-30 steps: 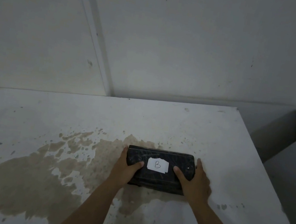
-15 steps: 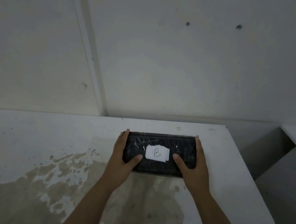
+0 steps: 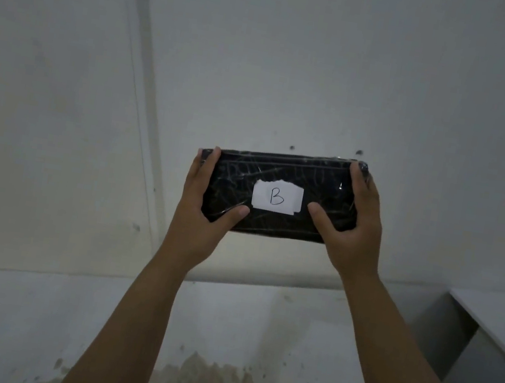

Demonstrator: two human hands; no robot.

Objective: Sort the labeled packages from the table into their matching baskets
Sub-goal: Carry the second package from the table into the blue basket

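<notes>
- Step in hand, we judge: carrying one package off the stained white table (image 3: 28,322) toward its basket; next move calls for finding basket B, none in view.
- Left hand (image 3: 207,197) clamps the left end, thumb on the front face.
- Black plastic-wrapped rectangular package (image 3: 280,169), white paper label "B" (image 3: 277,197), held in the air between both hands.
- Right hand (image 3: 347,225) clamps the right end likewise.

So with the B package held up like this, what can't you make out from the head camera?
- Baskets: none in the head view, so the matching one can't be located.
- Black package underside and ends: covered by the left hand and right hand.
- Contents: hidden by dark wrap.
- Table near edge: cut off by the frame bottom.
</notes>
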